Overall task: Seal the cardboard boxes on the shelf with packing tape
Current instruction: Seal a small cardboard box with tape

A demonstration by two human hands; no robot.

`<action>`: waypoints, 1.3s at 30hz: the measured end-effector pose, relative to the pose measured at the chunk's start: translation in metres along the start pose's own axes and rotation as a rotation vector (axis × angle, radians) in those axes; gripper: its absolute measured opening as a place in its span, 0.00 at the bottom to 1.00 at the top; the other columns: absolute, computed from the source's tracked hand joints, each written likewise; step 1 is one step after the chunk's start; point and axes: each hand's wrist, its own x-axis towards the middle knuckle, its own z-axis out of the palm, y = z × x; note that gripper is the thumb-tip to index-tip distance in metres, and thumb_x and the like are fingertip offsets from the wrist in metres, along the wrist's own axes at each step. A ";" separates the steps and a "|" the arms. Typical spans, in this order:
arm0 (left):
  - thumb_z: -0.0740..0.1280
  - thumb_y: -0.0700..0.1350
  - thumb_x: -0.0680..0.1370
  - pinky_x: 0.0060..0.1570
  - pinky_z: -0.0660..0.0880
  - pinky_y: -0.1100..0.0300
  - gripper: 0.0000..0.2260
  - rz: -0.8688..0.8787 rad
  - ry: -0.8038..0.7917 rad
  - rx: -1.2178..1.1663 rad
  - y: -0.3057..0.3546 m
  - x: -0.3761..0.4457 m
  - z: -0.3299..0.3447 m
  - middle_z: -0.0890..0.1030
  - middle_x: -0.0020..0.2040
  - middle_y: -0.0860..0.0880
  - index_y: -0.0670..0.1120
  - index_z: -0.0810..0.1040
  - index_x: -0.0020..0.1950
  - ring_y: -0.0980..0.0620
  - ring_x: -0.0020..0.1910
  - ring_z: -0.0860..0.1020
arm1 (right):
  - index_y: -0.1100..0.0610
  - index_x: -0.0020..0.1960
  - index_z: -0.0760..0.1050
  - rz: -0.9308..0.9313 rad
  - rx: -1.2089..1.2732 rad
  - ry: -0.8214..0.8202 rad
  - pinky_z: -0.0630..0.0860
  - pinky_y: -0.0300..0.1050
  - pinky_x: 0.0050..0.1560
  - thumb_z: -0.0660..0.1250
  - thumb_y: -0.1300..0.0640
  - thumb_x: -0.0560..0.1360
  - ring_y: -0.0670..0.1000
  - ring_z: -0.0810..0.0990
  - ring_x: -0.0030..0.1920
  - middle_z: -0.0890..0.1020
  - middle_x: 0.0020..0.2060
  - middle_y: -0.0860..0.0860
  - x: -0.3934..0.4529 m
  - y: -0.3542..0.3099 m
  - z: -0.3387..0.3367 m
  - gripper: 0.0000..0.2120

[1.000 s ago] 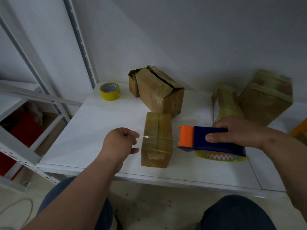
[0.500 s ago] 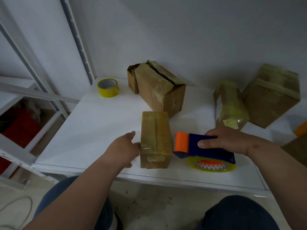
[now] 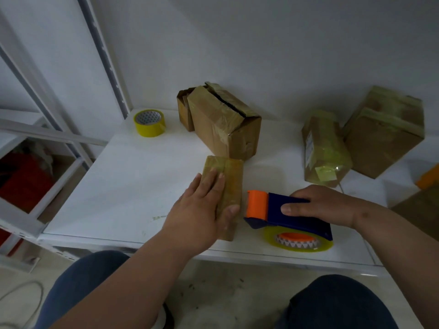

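Both forearms are bare with no sleeves or watch showing (just the left hand (image 3: 202, 210) and right hand (image 3: 318, 205)), and the knees are in dark blue jeans (image 3: 332, 302).

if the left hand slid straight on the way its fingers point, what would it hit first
Probably the large cardboard box with the split top. The left hand lies flat on the small taped box, fingers pointing toward the back, and that box stands just beyond; depth is uncertain.

Storeroom: white metal shelving (image 3: 78, 160) holding taped boxes (image 3: 223, 124).

Blue-and-orange tape dispenser (image 3: 285, 212), brown boxes (image 3: 224, 124)
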 end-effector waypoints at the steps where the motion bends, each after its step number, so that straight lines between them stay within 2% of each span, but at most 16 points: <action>1: 0.42 0.72 0.75 0.77 0.50 0.49 0.36 -0.001 -0.012 0.016 0.000 0.000 -0.001 0.39 0.79 0.60 0.58 0.41 0.79 0.53 0.78 0.39 | 0.53 0.47 0.80 -0.003 0.017 0.005 0.75 0.34 0.37 0.68 0.32 0.66 0.45 0.83 0.37 0.85 0.38 0.49 -0.003 0.004 -0.001 0.25; 9: 0.45 0.71 0.76 0.77 0.51 0.48 0.34 -0.039 -0.071 0.017 0.003 0.003 -0.005 0.36 0.78 0.62 0.60 0.40 0.78 0.53 0.78 0.40 | 0.52 0.46 0.80 -0.036 0.047 -0.004 0.73 0.34 0.36 0.66 0.38 0.69 0.45 0.83 0.37 0.85 0.37 0.46 -0.014 0.015 -0.003 0.19; 11: 0.45 0.71 0.76 0.77 0.50 0.50 0.34 -0.038 -0.070 -0.006 0.001 0.002 -0.006 0.37 0.78 0.63 0.60 0.40 0.79 0.53 0.79 0.41 | 0.53 0.46 0.80 -0.043 0.022 -0.004 0.73 0.34 0.36 0.68 0.33 0.68 0.45 0.83 0.37 0.85 0.37 0.47 -0.017 0.018 -0.006 0.23; 13: 0.46 0.70 0.76 0.77 0.50 0.50 0.34 -0.033 -0.075 -0.026 0.001 0.001 -0.006 0.37 0.78 0.63 0.61 0.41 0.79 0.54 0.79 0.42 | 0.52 0.44 0.81 -0.029 -0.018 0.010 0.72 0.35 0.37 0.67 0.27 0.63 0.45 0.82 0.36 0.85 0.36 0.47 -0.025 0.024 -0.011 0.29; 15: 0.47 0.70 0.77 0.77 0.49 0.51 0.33 -0.029 -0.067 -0.047 0.002 0.003 -0.006 0.37 0.78 0.63 0.60 0.42 0.79 0.54 0.79 0.42 | 0.52 0.42 0.81 -0.009 -0.078 0.032 0.73 0.35 0.37 0.66 0.25 0.61 0.45 0.82 0.36 0.84 0.36 0.48 -0.031 0.026 -0.017 0.30; 20: 0.49 0.69 0.76 0.77 0.48 0.52 0.34 -0.018 -0.061 -0.081 0.002 0.003 -0.004 0.38 0.78 0.62 0.59 0.42 0.79 0.54 0.79 0.42 | 0.52 0.38 0.78 0.029 -0.250 0.056 0.71 0.37 0.35 0.65 0.33 0.68 0.44 0.79 0.34 0.81 0.34 0.48 -0.024 0.011 -0.014 0.21; 24: 0.47 0.70 0.73 0.77 0.50 0.51 0.37 -0.034 -0.062 -0.115 0.004 0.001 -0.005 0.38 0.78 0.62 0.59 0.42 0.79 0.54 0.79 0.43 | 0.54 0.45 0.80 0.121 -0.344 -0.014 0.74 0.39 0.39 0.65 0.34 0.72 0.48 0.81 0.41 0.82 0.41 0.50 -0.004 -0.010 -0.005 0.22; 26: 0.47 0.71 0.73 0.77 0.50 0.50 0.37 -0.037 -0.065 -0.122 0.005 0.001 -0.005 0.38 0.78 0.62 0.59 0.41 0.79 0.54 0.79 0.43 | 0.58 0.47 0.80 0.142 -0.358 -0.045 0.72 0.41 0.39 0.66 0.35 0.72 0.49 0.80 0.41 0.82 0.43 0.52 0.007 -0.018 -0.001 0.25; 29: 0.46 0.71 0.72 0.77 0.50 0.50 0.38 -0.035 -0.065 -0.131 0.005 0.001 -0.005 0.38 0.78 0.61 0.59 0.41 0.79 0.53 0.79 0.43 | 0.59 0.43 0.79 0.192 -0.328 -0.083 0.70 0.41 0.37 0.68 0.37 0.72 0.49 0.77 0.37 0.80 0.40 0.52 0.021 -0.029 0.002 0.24; 31: 0.47 0.71 0.73 0.77 0.50 0.50 0.38 -0.038 -0.065 -0.134 0.005 0.001 -0.005 0.39 0.78 0.61 0.58 0.42 0.79 0.53 0.79 0.43 | 0.55 0.39 0.77 0.235 -0.268 -0.094 0.71 0.41 0.39 0.69 0.37 0.71 0.49 0.78 0.39 0.79 0.38 0.50 0.027 -0.031 0.001 0.20; 35: 0.47 0.70 0.73 0.77 0.49 0.49 0.37 -0.033 -0.069 -0.130 0.004 0.001 -0.004 0.38 0.78 0.61 0.58 0.41 0.79 0.53 0.79 0.43 | 0.52 0.42 0.78 0.290 -0.184 -0.102 0.75 0.43 0.48 0.71 0.38 0.70 0.50 0.80 0.46 0.81 0.44 0.50 0.033 -0.021 0.006 0.17; 39: 0.48 0.68 0.76 0.78 0.46 0.51 0.34 -0.019 -0.063 -0.133 0.001 0.002 -0.002 0.36 0.78 0.60 0.61 0.36 0.76 0.54 0.78 0.40 | 0.53 0.41 0.74 0.298 -0.223 -0.037 0.70 0.40 0.39 0.71 0.37 0.69 0.48 0.77 0.42 0.78 0.42 0.50 0.027 -0.017 0.006 0.19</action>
